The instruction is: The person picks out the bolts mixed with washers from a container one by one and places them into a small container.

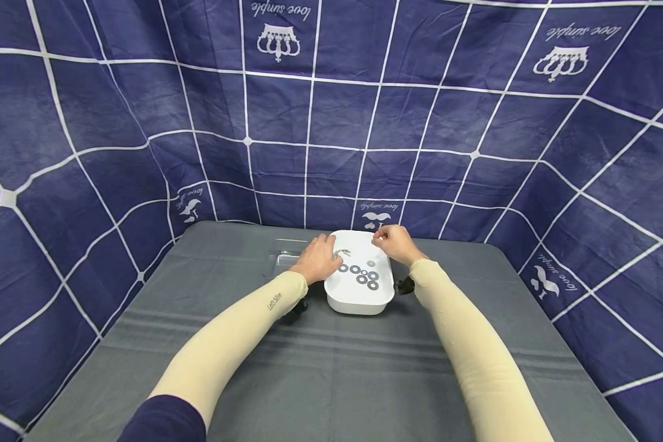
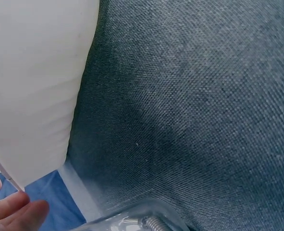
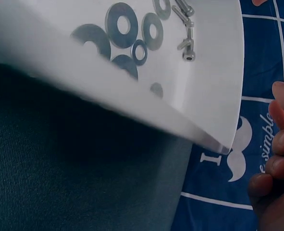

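In the head view, a white rectangular tub stands between both hands. Flat grey washers of different sizes lie on its floor, with small metal bolts along the far part. My left hand is over the tub's left rim beside the bolts, its fingers loosely extended. In the left wrist view its fingertips are near a tub corner, with nothing visible between them. My right hand is above the far right rim, fingers curled and thumb close to the index finger. No held object shows there.
Left of the tub lies a clear plastic container; threaded metal shows inside it in the left wrist view. A grey cloth covers the table. Blue curtain with white lines hangs behind and at both sides.
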### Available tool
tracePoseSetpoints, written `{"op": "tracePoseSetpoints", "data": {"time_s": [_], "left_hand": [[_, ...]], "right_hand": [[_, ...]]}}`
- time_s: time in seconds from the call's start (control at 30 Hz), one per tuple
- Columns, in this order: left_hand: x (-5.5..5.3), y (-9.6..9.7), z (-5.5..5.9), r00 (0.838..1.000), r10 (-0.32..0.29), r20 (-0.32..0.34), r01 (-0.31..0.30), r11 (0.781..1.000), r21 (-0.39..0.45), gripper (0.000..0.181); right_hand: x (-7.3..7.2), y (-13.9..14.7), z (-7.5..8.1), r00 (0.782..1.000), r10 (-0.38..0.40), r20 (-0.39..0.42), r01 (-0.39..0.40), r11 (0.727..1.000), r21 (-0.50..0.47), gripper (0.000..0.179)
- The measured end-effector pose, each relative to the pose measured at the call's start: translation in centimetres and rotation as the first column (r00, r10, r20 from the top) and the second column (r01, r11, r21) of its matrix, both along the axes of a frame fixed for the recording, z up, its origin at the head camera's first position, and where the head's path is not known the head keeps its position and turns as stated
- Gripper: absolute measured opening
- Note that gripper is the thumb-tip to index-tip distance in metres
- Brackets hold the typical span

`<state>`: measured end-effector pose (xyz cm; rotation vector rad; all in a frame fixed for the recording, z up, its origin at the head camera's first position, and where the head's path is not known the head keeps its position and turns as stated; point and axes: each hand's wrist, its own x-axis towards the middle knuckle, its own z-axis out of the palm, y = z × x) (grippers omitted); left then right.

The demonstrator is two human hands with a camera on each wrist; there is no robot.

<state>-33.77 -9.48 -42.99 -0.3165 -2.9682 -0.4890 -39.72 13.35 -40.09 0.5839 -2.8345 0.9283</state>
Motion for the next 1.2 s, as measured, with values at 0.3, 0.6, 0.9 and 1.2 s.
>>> {"op": "tracePoseSetpoints", "data": {"time_s": [0.3, 0.6, 0.9, 1.2], "left_hand": [[-0.1, 0.3, -0.9, 0.999, 0.027, 0.036, -0.026, 0.999, -0.028, 0.068], [-0.4, 0.4, -1.5, 0.998, 0.046, 0.038, -0.044, 0.998, -0.041, 0.068], [0.0, 0.4, -1.4, 0.998, 0.044, 0.047, -0.041, 0.998, -0.052, 0.065], [0.1, 0.6, -1.2, 0.999, 0.038, 0.012, -0.037, 0.996, -0.076, 0.067]], "right_hand": [[0.1, 0.8, -0.2, 1.0, -0.011, 0.018, 0.011, 1.0, -0.012, 0.017], [0.1, 0.9, -0.5, 1.0, -0.003, 0.006, 0.003, 1.0, -0.024, 0.016], [0.1, 0.0, -0.8, 1.0, 0.006, 0.01, -0.006, 0.999, -0.039, 0.016], [0.2, -1.6, -0.5, 1.0, 0.019, 0.025, -0.018, 0.999, -0.04, 0.017]]}}
